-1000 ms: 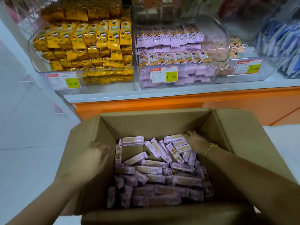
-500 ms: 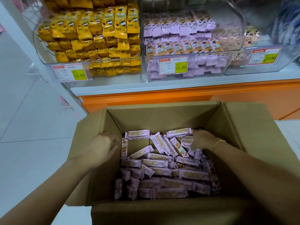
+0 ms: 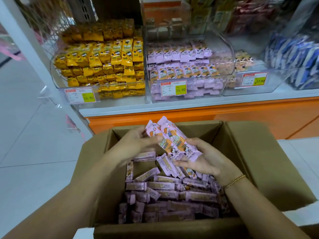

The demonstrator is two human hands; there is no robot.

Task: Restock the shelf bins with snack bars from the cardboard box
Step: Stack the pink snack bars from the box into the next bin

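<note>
Fingers of the left hand (image 3: 136,144) and right hand (image 3: 205,161), a second ago spread low among the packets, are now closed together on a small bundle of purple snack bars (image 3: 172,140) lifted above the open cardboard box (image 3: 255,161). The first handful is thus collected; its matching purple bin (image 3: 222,49) stands on the shelf directly ahead, with space at its right.

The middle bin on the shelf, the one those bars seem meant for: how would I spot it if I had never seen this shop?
Find the white shelf above the orange panel, behind the open cardboard box. Three clear bins with price tags stand along it; take the middle bin. It alone holds lilac snack bars like those in both hands, with yellow packets to its left.
</note>
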